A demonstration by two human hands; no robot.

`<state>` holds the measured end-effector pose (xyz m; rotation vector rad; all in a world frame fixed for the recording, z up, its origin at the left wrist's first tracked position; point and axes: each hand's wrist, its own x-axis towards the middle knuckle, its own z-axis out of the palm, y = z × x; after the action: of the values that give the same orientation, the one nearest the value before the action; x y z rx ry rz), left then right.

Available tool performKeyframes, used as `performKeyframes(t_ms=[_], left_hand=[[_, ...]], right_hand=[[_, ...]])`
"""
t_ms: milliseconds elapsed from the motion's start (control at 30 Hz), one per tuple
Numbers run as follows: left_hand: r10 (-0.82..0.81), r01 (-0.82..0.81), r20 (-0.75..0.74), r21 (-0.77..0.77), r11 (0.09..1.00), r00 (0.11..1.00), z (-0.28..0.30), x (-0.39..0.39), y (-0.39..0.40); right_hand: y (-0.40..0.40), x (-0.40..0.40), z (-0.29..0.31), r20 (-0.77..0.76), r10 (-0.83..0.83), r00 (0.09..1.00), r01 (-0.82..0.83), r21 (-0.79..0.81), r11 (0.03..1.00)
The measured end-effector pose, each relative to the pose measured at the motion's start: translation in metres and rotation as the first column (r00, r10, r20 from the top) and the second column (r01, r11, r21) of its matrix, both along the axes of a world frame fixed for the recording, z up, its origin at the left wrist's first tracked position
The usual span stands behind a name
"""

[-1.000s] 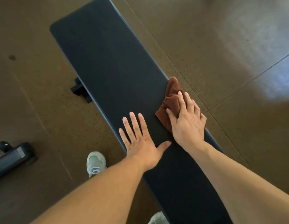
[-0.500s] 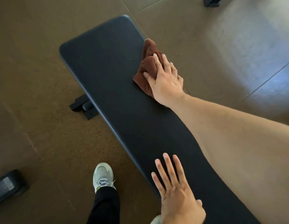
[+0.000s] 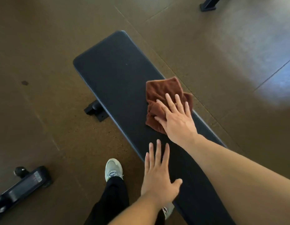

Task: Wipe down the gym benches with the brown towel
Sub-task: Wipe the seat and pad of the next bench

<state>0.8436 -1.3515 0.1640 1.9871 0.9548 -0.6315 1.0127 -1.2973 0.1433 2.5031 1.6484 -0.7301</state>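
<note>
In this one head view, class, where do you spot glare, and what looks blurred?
Head view: pale glare sheens the floor at upper right; the left hand is slightly motion-blurred, while the right hand on the towel reads sharper; the bench looks evenly dark.

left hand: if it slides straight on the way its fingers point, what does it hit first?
Likely the right hand, at its wrist, which lies across the bench just beyond the left hand. The brown towel comes after. Depth is unclear.

Gym, padded bench (image 3: 118,75), rubber floor (image 3: 206,54)
</note>
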Motion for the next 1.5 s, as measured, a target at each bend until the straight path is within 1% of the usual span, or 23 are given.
performKeyframes(t_ms=[67, 100, 133, 233, 333, 433, 500, 533, 567, 600, 667, 700, 833, 1000, 1133, 1200, 1267, 1333, 1400, 1433, 1500], left_hand=[[-0.007, 0.004, 0.050, 0.060, 0.998, 0.999, 0.002, -0.018, 0.008], [-0.029, 0.024, 0.047, 0.112, 0.993, 0.998, 0.001, -0.025, 0.016], [-0.037, 0.030, 0.041, 0.173, 0.985, 0.998, -0.004, -0.029, 0.027], [0.048, -0.063, 0.049, 0.361, 0.931, 0.998, -0.019, -0.029, 0.080], [0.106, -0.144, 0.108, 0.441, 0.886, 0.988, -0.033, -0.024, 0.150], [0.068, -0.129, 0.136, 0.507, 0.852, 0.988, -0.041, -0.022, 0.223], [-0.001, -0.075, 0.139, 0.540, 0.838, 0.990, -0.042, -0.025, 0.261], [-0.013, -0.072, 0.148, 0.550, 0.832, 0.989, -0.042, -0.028, 0.276], [0.014, -0.101, 0.158, 0.557, 0.824, 0.987, -0.041, -0.031, 0.289], [0.079, -0.159, 0.164, 0.562, 0.812, 0.983, -0.041, -0.033, 0.303], [0.213, -0.265, 0.159, 0.567, 0.780, 0.964, -0.044, -0.040, 0.333], [0.220, -0.264, 0.146, 0.572, 0.776, 0.964, -0.045, -0.045, 0.346], [0.027, -0.109, 0.148, 0.587, 0.802, 0.989, -0.056, -0.059, 0.373], [0.038, -0.095, 0.109, 0.597, 0.797, 0.993, -0.063, -0.054, 0.366], [-0.016, -0.019, 0.049, 0.641, 0.767, 0.999, -0.059, -0.057, 0.372], [-0.031, -0.024, 0.071, 0.659, 0.752, 0.997, -0.050, -0.048, 0.385], [-0.059, -0.063, 0.162, 0.657, 0.751, 0.985, -0.044, -0.029, 0.400], [-0.061, -0.104, 0.243, 0.611, 0.785, 0.968, -0.036, -0.005, 0.412], [0.013, -0.171, 0.284, 0.539, 0.825, 0.959, -0.033, 0.017, 0.415], [0.046, -0.182, 0.271, 0.504, 0.844, 0.962, -0.033, 0.025, 0.415], [0.053, -0.129, 0.169, 0.475, 0.871, 0.984, -0.036, 0.034, 0.412]], right_hand=[[-0.037, 0.002, 0.004, -0.007, -0.239, 0.971, 0.238, -0.025, 0.971], [-0.051, 0.002, 0.005, -0.012, -0.304, 0.952, 0.304, -0.041, 0.952], [-0.060, 0.002, 0.005, -0.014, -0.333, 0.943, 0.332, -0.054, 0.942], [-0.063, 0.000, 0.000, 0.000, -0.350, 0.937, 0.349, -0.068, 0.935], [-0.051, -0.006, -0.008, 0.037, -0.350, 0.936, 0.351, -0.047, 0.935], [-0.024, -0.014, -0.011, 0.065, -0.290, 0.955, 0.291, 0.000, 0.957], [0.012, -0.021, -0.012, 0.059, -0.179, 0.982, 0.179, 0.002, 0.984], [0.032, -0.026, -0.013, 0.053, -0.110, 0.992, 0.110, 0.000, 0.994], [0.052, -0.030, -0.015, 0.046, -0.052, 0.998, 0.052, 0.000, 0.999], [0.072, -0.033, -0.016, 0.042, -0.015, 0.999, 0.015, 0.005, 1.000], [0.108, -0.038, -0.019, 0.042, 0.005, 0.999, -0.006, 0.014, 1.000], [0.125, -0.038, -0.020, 0.041, 0.010, 0.999, -0.010, 0.014, 1.000], [0.193, -0.034, -0.019, 0.015, 0.051, 0.999, -0.051, 0.039, 0.998], [0.280, -0.024, -0.017, -0.029, 0.050, 0.998, -0.047, 0.088, 0.995], [0.339, -0.005, -0.016, -0.047, 0.103, 0.994, -0.101, 0.028, 0.994], [0.361, 0.003, -0.013, -0.072, 0.065, 0.995, -0.064, 0.016, 0.998], [0.371, 0.005, -0.013, -0.083, 0.022, 0.996, -0.020, 0.026, 0.999], [0.364, 0.003, -0.013, -0.088, -0.037, 0.995, 0.043, 0.067, 0.997], [0.343, 0.005, -0.015, -0.086, -0.168, 0.982, 0.178, 0.128, 0.976], [0.330, 0.007, -0.015, -0.092, -0.246, 0.965, 0.258, 0.148, 0.955], [0.296, 0.013, -0.013, -0.111, -0.391, 0.914, 0.404, 0.138, 0.904]])
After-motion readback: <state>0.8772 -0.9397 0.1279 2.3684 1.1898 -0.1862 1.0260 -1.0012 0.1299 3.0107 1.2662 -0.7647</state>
